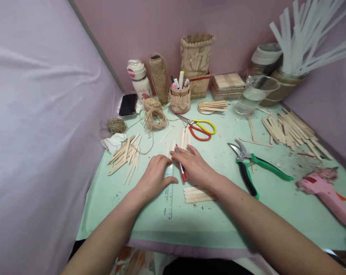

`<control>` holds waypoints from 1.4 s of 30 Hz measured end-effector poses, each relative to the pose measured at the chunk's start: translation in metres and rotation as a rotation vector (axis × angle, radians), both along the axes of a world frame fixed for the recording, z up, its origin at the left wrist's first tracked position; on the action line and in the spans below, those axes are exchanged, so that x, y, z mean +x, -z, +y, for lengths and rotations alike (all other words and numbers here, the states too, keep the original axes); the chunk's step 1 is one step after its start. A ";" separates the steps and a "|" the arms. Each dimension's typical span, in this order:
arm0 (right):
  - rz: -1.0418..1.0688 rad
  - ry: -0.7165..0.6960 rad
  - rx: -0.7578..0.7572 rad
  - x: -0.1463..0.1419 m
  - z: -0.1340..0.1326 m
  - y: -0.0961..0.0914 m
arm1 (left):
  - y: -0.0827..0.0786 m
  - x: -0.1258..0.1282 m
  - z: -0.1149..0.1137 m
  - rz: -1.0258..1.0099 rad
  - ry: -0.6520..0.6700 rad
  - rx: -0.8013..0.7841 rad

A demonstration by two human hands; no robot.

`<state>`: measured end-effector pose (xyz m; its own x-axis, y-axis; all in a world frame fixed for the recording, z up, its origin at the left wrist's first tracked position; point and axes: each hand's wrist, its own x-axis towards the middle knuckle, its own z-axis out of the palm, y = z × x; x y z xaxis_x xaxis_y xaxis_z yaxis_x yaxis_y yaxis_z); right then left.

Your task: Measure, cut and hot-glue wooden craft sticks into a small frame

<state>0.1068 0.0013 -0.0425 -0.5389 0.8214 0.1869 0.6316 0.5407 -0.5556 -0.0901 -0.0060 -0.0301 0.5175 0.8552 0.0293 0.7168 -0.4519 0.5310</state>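
Observation:
My left hand (152,172) rests on a clear ruler (168,198) that lies lengthwise on the table. Its thumb is spread away from the fingers, and both touch the ruler's upper part. A slim pen with a red end (181,165) is in my right hand (196,166), its tip pointing away from me. Just beyond the fingertips lie several pale wooden craft sticks (184,136); whether the fingers touch one is hidden. A row of rounded craft sticks (198,195) sits partly under my right wrist.
Scissors (203,128) lie beyond my hands, with green-handled pruning shears (247,164) and a pink glue gun (327,191) to the right. Loose sticks (127,156) and twine (155,116) are left. A cup of water (251,95) and a pen holder (180,99) stand behind.

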 end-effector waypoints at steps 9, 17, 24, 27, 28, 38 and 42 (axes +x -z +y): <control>-0.006 -0.002 0.037 -0.003 0.005 0.003 | -0.005 -0.003 0.001 0.016 0.004 -0.033; -0.011 -0.011 0.010 -0.002 0.004 0.003 | -0.003 -0.007 0.002 0.030 0.012 -0.008; -0.019 -0.012 0.014 -0.003 0.004 0.003 | -0.005 -0.007 0.003 0.059 0.011 -0.007; -0.015 -0.013 0.012 -0.003 0.004 0.002 | -0.004 -0.007 0.003 0.056 0.014 -0.006; -0.011 -0.013 0.014 -0.003 0.004 0.002 | -0.004 -0.007 0.003 0.050 0.014 -0.003; -0.014 -0.014 0.030 -0.002 0.004 0.004 | -0.004 -0.008 0.002 0.029 0.015 0.001; -0.016 -0.009 0.029 -0.002 0.004 0.004 | -0.004 -0.008 0.002 0.043 0.016 0.010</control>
